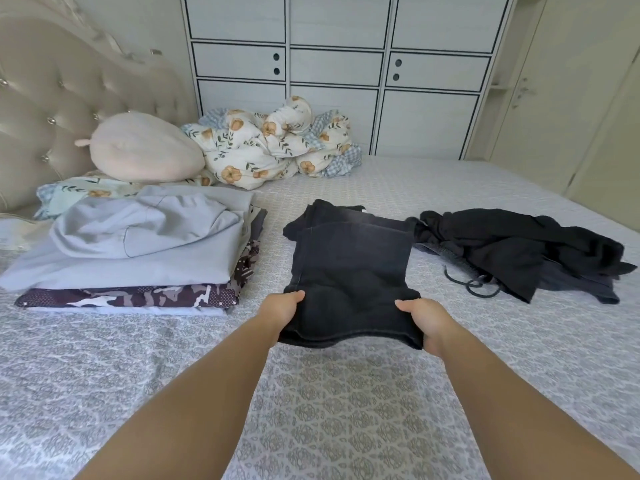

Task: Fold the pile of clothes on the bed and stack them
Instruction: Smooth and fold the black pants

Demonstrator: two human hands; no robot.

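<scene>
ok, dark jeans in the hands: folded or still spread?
Folded. The dark jeans lie doubled in layers, a stacked edge gripped by the left hand and right hand.

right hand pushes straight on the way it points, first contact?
Probably nothing but bed: the right hand, gripping the dark jeans, points up-bed, and the black clothes pile looks just right of that line; depth unclear.

Wide bed [346, 410] under a grey-patterned coverlet, filling the foreground. At 10 o'clock, a tufted beige headboard [52, 98] with stud buttons. At 12 o'clock, a white wardrobe [339, 64] of black-edged panels, two with paired round holes. At 2 o'clock, a pale cream door [540, 91] with a lever handle. Soft, even daylight throughout.
</scene>
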